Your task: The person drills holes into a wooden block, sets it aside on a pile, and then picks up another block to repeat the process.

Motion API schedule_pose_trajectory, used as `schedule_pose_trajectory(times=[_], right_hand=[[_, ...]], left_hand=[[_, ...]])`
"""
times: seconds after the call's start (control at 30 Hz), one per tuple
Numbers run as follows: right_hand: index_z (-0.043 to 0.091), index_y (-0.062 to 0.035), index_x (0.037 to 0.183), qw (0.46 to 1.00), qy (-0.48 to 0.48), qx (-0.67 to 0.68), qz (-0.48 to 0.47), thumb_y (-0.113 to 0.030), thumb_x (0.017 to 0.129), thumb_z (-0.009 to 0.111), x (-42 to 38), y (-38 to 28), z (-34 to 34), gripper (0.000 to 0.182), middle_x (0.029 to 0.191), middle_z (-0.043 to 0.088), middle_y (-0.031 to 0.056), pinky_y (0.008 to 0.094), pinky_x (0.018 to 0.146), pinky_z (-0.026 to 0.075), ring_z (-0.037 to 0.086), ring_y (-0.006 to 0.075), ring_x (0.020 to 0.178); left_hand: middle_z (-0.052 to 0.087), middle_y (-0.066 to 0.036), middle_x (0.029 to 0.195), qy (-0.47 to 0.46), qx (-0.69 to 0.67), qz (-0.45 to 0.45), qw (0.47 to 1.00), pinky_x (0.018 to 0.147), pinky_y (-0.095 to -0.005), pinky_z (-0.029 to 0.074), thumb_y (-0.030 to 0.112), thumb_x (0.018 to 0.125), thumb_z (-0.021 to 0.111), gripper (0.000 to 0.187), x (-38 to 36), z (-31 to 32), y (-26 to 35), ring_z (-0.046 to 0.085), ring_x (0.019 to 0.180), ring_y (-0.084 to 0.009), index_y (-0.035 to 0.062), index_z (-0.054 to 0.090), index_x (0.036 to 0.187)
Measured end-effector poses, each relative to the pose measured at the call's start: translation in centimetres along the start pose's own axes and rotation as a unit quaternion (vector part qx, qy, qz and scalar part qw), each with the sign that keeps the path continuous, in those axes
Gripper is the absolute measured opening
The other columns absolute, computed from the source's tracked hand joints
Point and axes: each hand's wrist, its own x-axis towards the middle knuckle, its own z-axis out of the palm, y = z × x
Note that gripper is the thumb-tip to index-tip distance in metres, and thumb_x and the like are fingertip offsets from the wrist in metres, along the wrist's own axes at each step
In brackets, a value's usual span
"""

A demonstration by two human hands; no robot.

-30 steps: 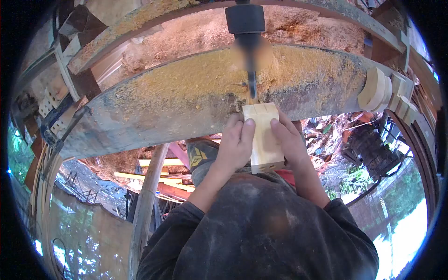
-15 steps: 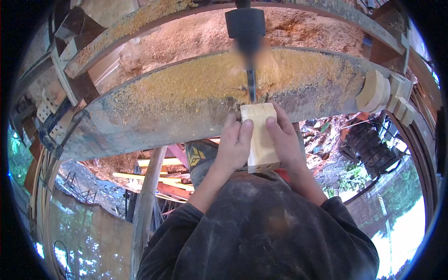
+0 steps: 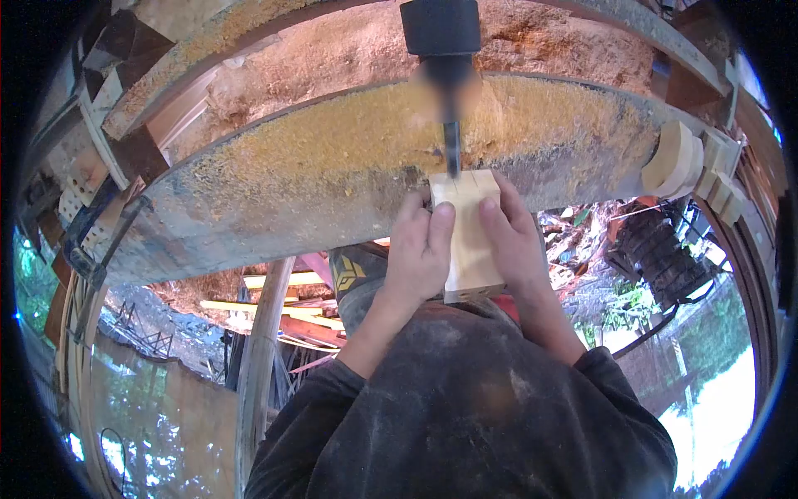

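Note:
A pale wooden block [image 3: 472,237] is held between my two hands, its far end at the edge of a dusty worktable. My left hand [image 3: 420,245] grips its left side with the thumb on top, and my right hand [image 3: 514,241] clasps the right side the same way. Dark lines mark the block's far end, and several holes show in its near end face. A drill bit [image 3: 452,150] hangs from a black chuck [image 3: 440,29], its tip right at the block's far edge.
Yellow sawdust covers the worktable [image 3: 274,208]. Cut wooden pieces [image 3: 672,162] stand at its right end, and a clamp [image 3: 87,241] grips the left end. A dark motor-like machine [image 3: 661,254] sits lower right, and a wooden post [image 3: 264,333] stands lower left.
The view has shifted a little, with the table higher in it. Both hands still hold the block, whose far edge now overlaps the bit's tip slightly more.

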Motion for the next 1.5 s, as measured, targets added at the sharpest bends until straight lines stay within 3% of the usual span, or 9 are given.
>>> schedule_pose_trajectory(times=[0.1, 0.23, 0.3, 0.43, 0.5, 0.93, 1.0, 1.43, 1.5], right_hand=[[0.036, 0.0034, 0.147, 1.000, -0.004, 0.005, -0.003, -0.015, 0.103, 0.055, 0.1, -0.4, 0.1, 0.052, 0.130, 0.057, 0.0116, 0.0294, 0.097, 0.048, 0.056, 0.0152, 0.115], [0.037, 0.0030, 0.146, 1.000, -0.016, 0.001, -0.004, -0.015, 0.103, 0.055, 0.0, -1.1, 0.4, 0.050, 0.130, 0.057, 0.0110, 0.0295, 0.098, 0.046, 0.055, 0.0151, 0.116], [0.037, 0.0028, 0.147, 1.000, -0.011, -0.008, -0.002, -0.015, 0.103, 0.055, -0.1, -1.4, 0.5, 0.051, 0.130, 0.057, 0.0109, 0.0297, 0.099, 0.046, 0.055, 0.0152, 0.117], [0.035, 0.0035, 0.148, 1.000, -0.004, -0.022, 0.003, -0.015, 0.103, 0.055, -0.2, -2.2, 0.9, 0.053, 0.131, 0.057, 0.0110, 0.0297, 0.101, 0.045, 0.054, 0.0155, 0.119], [0.034, 0.0038, 0.149, 1.000, -0.005, -0.026, 0.008, -0.015, 0.102, 0.055, -0.1, -2.0, 1.0, 0.054, 0.132, 0.057, 0.0112, 0.0297, 0.101, 0.045, 0.054, 0.0155, 0.119], [0.037, 0.0047, 0.148, 1.000, -0.006, 0.012, -0.005, -0.016, 0.102, 0.057, 0.2, -1.5, 0.7, 0.055, 0.130, 0.059, 0.0106, 0.0291, 0.098, 0.048, 0.057, 0.0139, 0.115], [0.037, 0.0047, 0.148, 1.000, -0.005, 0.011, -0.001, -0.016, 0.102, 0.058, 0.2, -1.4, 0.7, 0.055, 0.130, 0.060, 0.0104, 0.0290, 0.098, 0.048, 0.057, 0.0138, 0.115], [0.035, 0.0063, 0.148, 0.999, -0.025, 0.028, -0.014, -0.016, 0.101, 0.059, 0.8, -0.4, 0.0, 0.057, 0.130, 0.059, 0.0111, 0.0291, 0.100, 0.046, 0.056, 0.0143, 0.116], [0.035, 0.0063, 0.148, 0.999, -0.023, 0.026, -0.017, -0.016, 0.101, 0.059, 1.0, -0.1, -0.1, 0.057, 0.130, 0.059, 0.0111, 0.0291, 0.100, 0.046, 0.056, 0.0143, 0.116]], left_hand=[[0.062, -0.018, 0.100, 0.016, 0.038, 0.056, 0.998, 0.079, -0.0377, 0.049, 0.023, 0.104, 0.045, 0.034, 0.2, 0.0, -0.1, 0.064, 0.089, -0.0277, -0.0045, 0.065, 0.109], [0.063, -0.018, 0.101, 0.003, 0.022, 0.022, 0.999, 0.080, -0.0384, 0.049, 0.023, 0.104, 0.044, 0.035, 0.2, -0.2, 0.7, 0.065, 0.090, -0.0281, -0.0050, 0.064, 0.111], [0.059, -0.029, 0.115, 0.000, -0.003, -0.006, 1.000, 0.092, -0.0449, 0.046, 0.027, 0.104, 0.045, 0.040, 0.2, -0.3, 1.5, 0.059, 0.104, -0.0427, -0.0063, 0.067, 0.108], [0.059, -0.029, 0.116, 0.006, -0.008, -0.002, 1.000, 0.091, -0.0449, 0.046, 0.026, 0.104, 0.046, 0.039, 0.5, -0.3, 1.2, 0.060, 0.103, -0.0422, -0.0068, 0.067, 0.108], [0.061, -0.022, 0.103, 0.004, 0.038, 0.033, 0.999, 0.080, -0.0405, 0.049, 0.026, 0.104, 0.045, 0.038, 0.5, -0.5, 0.8, 0.065, 0.092, -0.0327, -0.0048, 0.065, 0.112], [0.061, -0.020, 0.099, 0.004, 0.049, 0.039, 0.998, 0.077, -0.0404, 0.048, 0.026, 0.105, 0.044, 0.038, 0.6, -0.5, 0.8, 0.064, 0.088, -0.0324, -0.0052, 0.066, 0.108], [0.059, -0.030, 0.114, -0.008, 0.007, 0.010, 1.000, 0.092, -0.0454, 0.046, 0.029, 0.103, 0.045, 0.041, 0.7, -0.6, 1.7, 0.060, 0.102, -0.0437, -0.0063, 0.067, 0.109], [0.060, -0.028, 0.112, 0.016, -0.014, -0.003, 1.000, 0.089, -0.0445, 0.047, 0.024, 0.102, 0.048, 0.036, 0.7, -0.3, 1.5, 0.062, 0.100, -0.0411, -0.0072, 0.066, 0.109], [0.064, -0.021, 0.108, 0.002, 0.040, 0.037, 0.999, 0.084, -0.0398, 0.050, 0.022, 0.104, 0.045, 0.035, 0.8, -0.5, 1.1, 0.066, 0.095, -0.0319, -0.0050, 0.063, 0.116]])
